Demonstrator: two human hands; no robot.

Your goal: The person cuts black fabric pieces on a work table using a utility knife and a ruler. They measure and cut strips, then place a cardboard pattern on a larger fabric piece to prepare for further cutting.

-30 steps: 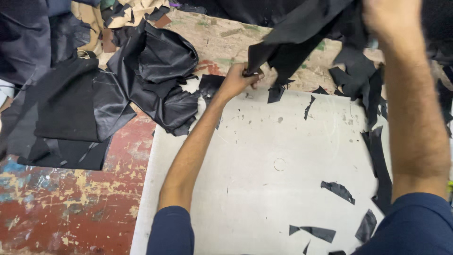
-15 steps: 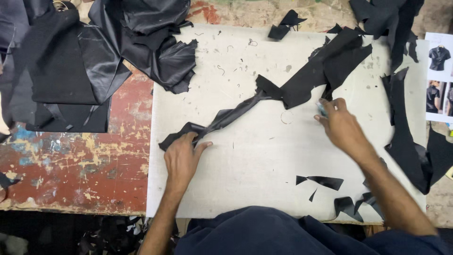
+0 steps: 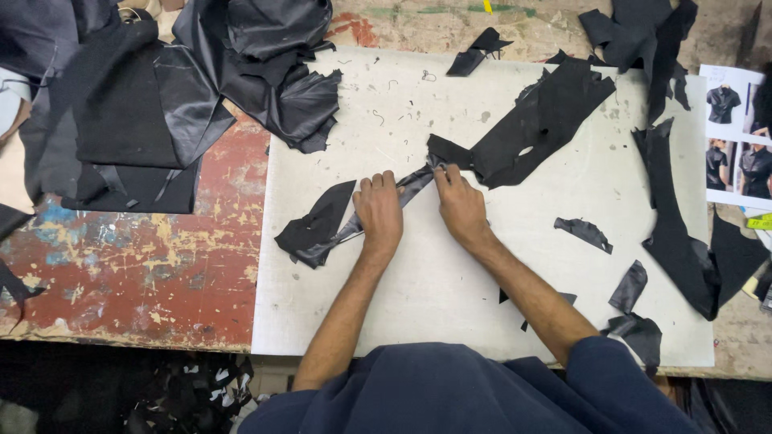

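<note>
Far to the left of our hands we see a pile of black sheets point(image 3: 145, 112), some dull and some shiny, lying on a red table point(image 3: 121, 281) with chipped paint. Nearer lies a big white board point(image 3: 450, 305), flat and scratched.

On the board lies a long black strip point(image 3: 418, 181). It looks thin and soft, shiny on one side, with ragged edges. It is wide at both ends and narrow and twisted in the middle.

Our left hand point(image 3: 378, 213) lies flat on the narrow part, fingers pressing down, with the wide floppy end just to its left. Our right hand point(image 3: 462, 205) is right beside it, fingertips pinching the strip where it starts to spread out. The big jagged end goes up and to the right of that hand.

Farther right lie small black scraps point(image 3: 585, 231) and another long black piece point(image 3: 675, 241).
</note>
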